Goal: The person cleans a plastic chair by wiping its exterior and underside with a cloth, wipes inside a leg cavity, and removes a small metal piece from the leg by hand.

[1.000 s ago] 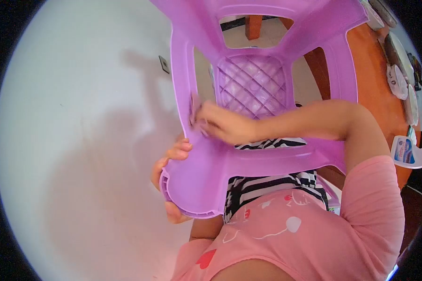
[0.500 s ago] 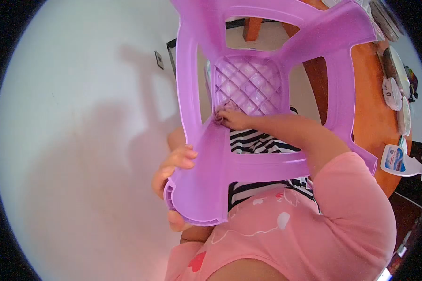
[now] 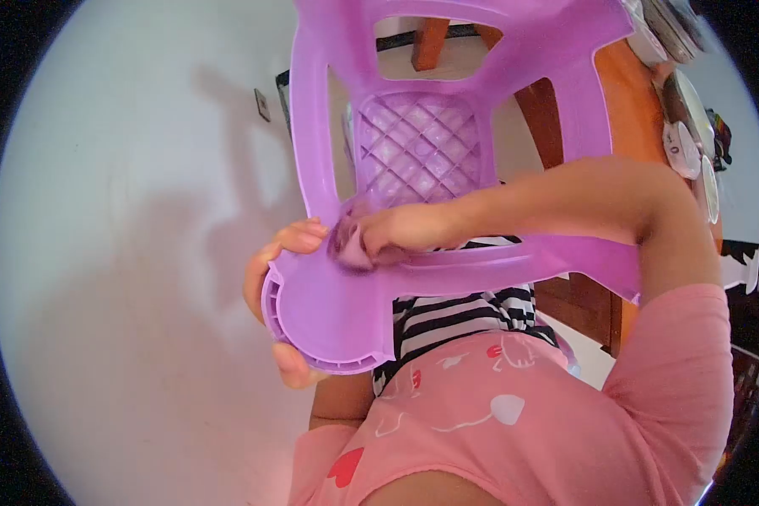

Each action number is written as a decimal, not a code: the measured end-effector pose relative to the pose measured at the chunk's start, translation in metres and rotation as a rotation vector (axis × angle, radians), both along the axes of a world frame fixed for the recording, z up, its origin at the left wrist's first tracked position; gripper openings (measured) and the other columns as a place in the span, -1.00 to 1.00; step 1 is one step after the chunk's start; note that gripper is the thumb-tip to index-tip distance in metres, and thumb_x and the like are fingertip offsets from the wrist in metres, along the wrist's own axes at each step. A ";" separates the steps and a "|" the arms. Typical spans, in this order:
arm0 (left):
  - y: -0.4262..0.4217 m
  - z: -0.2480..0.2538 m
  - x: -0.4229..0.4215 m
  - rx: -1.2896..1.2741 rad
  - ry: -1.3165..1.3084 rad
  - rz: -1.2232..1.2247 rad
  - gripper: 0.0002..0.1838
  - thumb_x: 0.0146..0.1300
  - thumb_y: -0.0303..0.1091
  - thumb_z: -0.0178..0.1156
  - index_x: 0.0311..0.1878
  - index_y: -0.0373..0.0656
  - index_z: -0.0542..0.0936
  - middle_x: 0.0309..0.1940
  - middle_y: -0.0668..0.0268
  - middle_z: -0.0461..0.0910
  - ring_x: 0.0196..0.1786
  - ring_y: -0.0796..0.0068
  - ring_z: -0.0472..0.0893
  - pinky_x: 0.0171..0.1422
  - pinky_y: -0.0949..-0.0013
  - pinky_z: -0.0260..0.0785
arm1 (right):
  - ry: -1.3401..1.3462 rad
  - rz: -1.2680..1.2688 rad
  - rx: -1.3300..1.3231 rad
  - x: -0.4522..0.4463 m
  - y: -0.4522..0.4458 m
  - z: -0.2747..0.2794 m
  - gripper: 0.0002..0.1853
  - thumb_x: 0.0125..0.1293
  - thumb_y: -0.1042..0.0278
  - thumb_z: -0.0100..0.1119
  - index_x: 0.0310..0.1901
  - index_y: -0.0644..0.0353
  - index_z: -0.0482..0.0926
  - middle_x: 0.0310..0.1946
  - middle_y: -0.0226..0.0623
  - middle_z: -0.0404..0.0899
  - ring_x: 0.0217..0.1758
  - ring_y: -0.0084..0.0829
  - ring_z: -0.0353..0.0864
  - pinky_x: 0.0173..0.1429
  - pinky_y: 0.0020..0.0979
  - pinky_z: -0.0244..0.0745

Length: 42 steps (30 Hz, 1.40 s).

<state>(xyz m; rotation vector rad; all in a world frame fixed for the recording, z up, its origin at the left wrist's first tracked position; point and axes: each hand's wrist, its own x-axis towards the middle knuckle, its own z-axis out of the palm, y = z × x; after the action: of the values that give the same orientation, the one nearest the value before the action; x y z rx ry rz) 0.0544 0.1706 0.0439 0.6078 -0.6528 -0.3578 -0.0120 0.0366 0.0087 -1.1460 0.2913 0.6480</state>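
Note:
A purple plastic stool (image 3: 312, 126) is turned with its underside and latticed seat (image 3: 419, 148) facing me. My left hand (image 3: 282, 278) is wrapped round the end of the nearest leg, with the thumb below the rim and the fingers on its outer side. A crumpled pinkish cloth (image 3: 352, 246) is bunched in my right hand (image 3: 396, 232), pressed against the inner face of that same leg, near where the side rail joins it. Motion blurs the right fingers and the cloth.
A pale wall (image 3: 143, 253) rises close on the left. On the right stands an orange-brown wooden table (image 3: 637, 110) bearing a lidded dish (image 3: 681, 150), plates and a white container. A wooden leg (image 3: 430, 44) shows through the stool.
From deep by the seat corner, my right hand has come back along the leg with the cloth. The stool has shifted slightly left and up, my left hand still holding its leg.

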 end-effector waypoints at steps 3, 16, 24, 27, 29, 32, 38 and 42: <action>-0.005 0.001 0.003 -0.024 0.038 -0.037 -0.23 0.03 0.22 -0.11 0.10 -0.30 0.30 -0.19 -0.08 0.42 -0.07 0.04 0.40 0.11 0.00 0.19 | -0.135 -0.089 -0.204 -0.014 0.012 0.054 -0.85 0.11 0.32 -0.11 -0.40 0.15 0.45 -0.47 -0.48 0.34 -0.41 -0.60 0.31 -0.32 -0.52 0.21; -0.086 0.053 0.106 0.284 0.151 -0.151 -0.36 0.13 -0.10 -0.32 0.11 -0.42 0.37 -0.05 -0.07 0.46 -0.06 0.10 0.50 0.15 0.16 0.29 | -0.318 -0.881 -0.362 -0.107 -0.115 0.164 -0.70 0.17 0.34 -0.07 -0.10 0.30 0.45 -0.17 -0.25 0.51 -0.08 -0.42 0.52 0.12 -0.39 0.38; -0.124 0.075 0.152 0.416 0.001 0.051 -0.43 0.33 -0.08 -0.34 0.11 -0.40 0.35 -0.03 -0.01 0.44 0.07 0.09 0.43 0.19 0.14 0.25 | -0.410 -1.237 -0.317 -0.162 -0.113 0.155 -0.77 0.07 0.31 0.02 -0.25 0.23 0.48 -0.35 -0.27 0.55 -0.26 -0.36 0.54 -0.01 -0.34 0.43; -0.073 0.063 0.091 0.330 -0.265 0.464 -0.51 0.38 -0.13 -0.31 0.16 -0.33 0.29 0.12 0.01 0.34 0.19 0.04 0.33 0.28 0.05 0.19 | -0.515 -1.359 -0.235 -0.175 -0.100 0.165 -0.70 0.09 0.30 -0.02 -0.15 0.25 0.45 -0.26 -0.22 0.55 -0.18 -0.32 0.54 0.06 -0.29 0.40; -0.024 0.034 0.027 0.138 -0.301 0.360 -0.54 0.32 -0.14 -0.17 0.12 -0.32 0.30 0.11 -0.01 0.33 0.18 0.03 0.34 0.23 -0.03 0.23 | -0.543 -1.295 -0.272 -0.187 -0.109 0.171 -0.60 0.11 0.28 -0.07 -0.03 0.30 0.38 -0.13 -0.17 0.50 -0.08 -0.29 0.51 0.14 -0.27 0.35; 0.009 0.052 -0.066 0.721 -0.974 0.269 -0.36 -0.04 -0.20 0.32 0.10 -0.21 0.31 0.02 0.03 0.32 -0.02 0.20 0.43 -0.04 0.27 0.33 | -0.479 -1.330 -0.375 -0.174 -0.111 0.174 -0.51 0.16 0.23 -0.14 0.09 0.35 0.32 0.01 -0.08 0.46 0.05 -0.23 0.49 0.23 -0.24 0.31; -0.023 0.041 -0.082 0.329 -0.798 0.295 -0.24 -0.48 -0.26 0.59 -0.16 -0.08 0.30 -0.05 0.11 0.23 -0.10 0.30 0.40 -0.12 0.37 0.31 | -0.674 -1.154 -0.277 -0.132 -0.119 0.191 -0.57 0.17 0.26 -0.11 0.02 0.35 0.38 -0.03 -0.04 0.47 0.06 -0.24 0.48 0.23 -0.26 0.31; -0.018 0.044 -0.061 0.352 -0.796 0.074 -0.27 -0.41 -0.24 0.58 -0.28 -0.01 0.18 -0.31 0.26 0.22 -0.28 0.39 0.36 -0.13 0.24 0.26 | -0.736 -1.118 -0.354 -0.119 -0.114 0.218 -0.61 0.16 0.30 -0.12 -0.04 0.37 0.40 -0.13 -0.06 0.51 -0.03 -0.25 0.51 0.15 -0.28 0.39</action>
<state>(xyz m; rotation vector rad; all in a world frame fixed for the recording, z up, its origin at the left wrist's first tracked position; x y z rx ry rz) -0.0071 0.1523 0.0876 1.1264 -1.3385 -0.1478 -0.1308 -0.0777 0.2268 -1.2578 0.3569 -0.8277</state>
